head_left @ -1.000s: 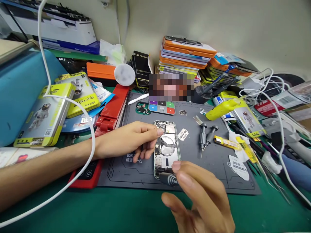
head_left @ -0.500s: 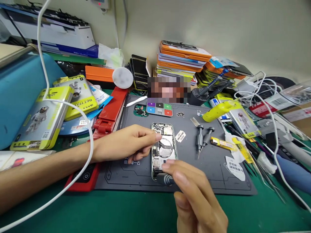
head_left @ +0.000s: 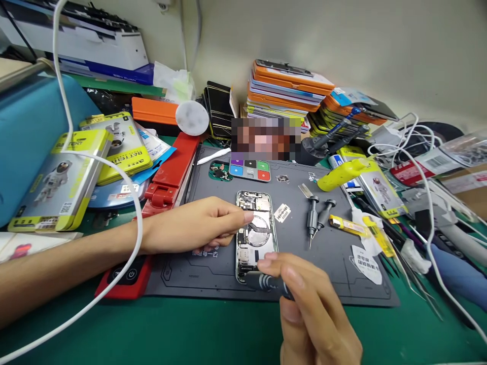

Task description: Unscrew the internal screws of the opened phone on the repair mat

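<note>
An opened phone (head_left: pixel 260 256) lies face-up on the grey mat (head_left: pixel 213 281), its circuit boards and round coil exposed. My left hand (head_left: pixel 198 223) is closed at its upper left edge, thumb lying over the frame and the other fingers curled beside it, partly hidden. In my right hand (head_left: pixel 315 304) is a dark grey screwdriver (head_left: pixel 264 280), pinched between thumb and fingers. It lies over the phone's lower end; its tip cannot be made out.
Two screwdrivers (head_left: pixel 312 220) and a razor blade (head_left: pixel 282 213) lie right of the phone. A colored parts tray (head_left: pixel 250 171) sits behind it. Battery boxes (head_left: pixel 61 177) and a red device (head_left: pixel 167 177) crowd the left. A white cable (head_left: pixel 133 243) crosses over my left forearm.
My right hand's thumb has closed in toward the fingers around the screwdriver. My left hand stays at the phone's edge. The view has shifted slightly.
</note>
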A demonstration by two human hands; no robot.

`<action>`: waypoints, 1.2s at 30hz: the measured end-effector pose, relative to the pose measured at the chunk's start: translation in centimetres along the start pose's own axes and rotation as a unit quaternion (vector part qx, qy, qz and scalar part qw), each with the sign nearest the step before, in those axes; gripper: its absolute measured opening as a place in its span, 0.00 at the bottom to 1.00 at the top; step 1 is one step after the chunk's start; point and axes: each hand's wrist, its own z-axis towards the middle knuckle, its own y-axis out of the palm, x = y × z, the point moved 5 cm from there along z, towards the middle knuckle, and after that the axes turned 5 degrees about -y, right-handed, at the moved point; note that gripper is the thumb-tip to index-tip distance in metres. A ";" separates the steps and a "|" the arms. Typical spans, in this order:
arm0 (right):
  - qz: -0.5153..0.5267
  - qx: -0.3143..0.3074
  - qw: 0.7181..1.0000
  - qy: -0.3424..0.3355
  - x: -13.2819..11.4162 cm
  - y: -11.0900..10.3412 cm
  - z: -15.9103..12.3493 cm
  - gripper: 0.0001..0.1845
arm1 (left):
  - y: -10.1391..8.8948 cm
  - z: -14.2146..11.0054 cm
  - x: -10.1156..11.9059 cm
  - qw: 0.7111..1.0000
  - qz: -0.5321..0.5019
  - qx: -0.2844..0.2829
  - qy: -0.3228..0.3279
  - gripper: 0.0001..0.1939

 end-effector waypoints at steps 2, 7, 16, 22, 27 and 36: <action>-0.006 0.011 1.000 -0.001 0.1 -0.1 -0.1 0.37 | 0.1 0.0 -0.1 1.000 -0.026 -0.006 -0.005 0.28; 0.022 -0.014 1.000 -0.011 0.4 0.2 -0.1 0.40 | -0.1 0.1 -0.3 0.999 -0.052 0.005 0.003 0.26; 0.036 -0.029 0.999 -0.001 0.6 0.7 -0.2 0.39 | -0.1 -0.1 0.3 0.999 -0.037 0.026 0.008 0.27; 0.028 -0.040 0.999 0.008 0.7 0.5 -0.6 0.40 | 0.0 -0.5 0.5 1.000 -0.017 -0.004 0.001 0.26; 0.008 -0.030 0.999 -0.017 0.9 0.8 -0.6 0.37 | 0.0 -0.5 0.5 0.999 -0.023 -0.020 0.014 0.21; -0.011 -0.056 0.998 0.014 1.5 0.7 0.0 0.34 | -0.5 0.3 0.5 0.998 -0.059 0.004 0.022 0.12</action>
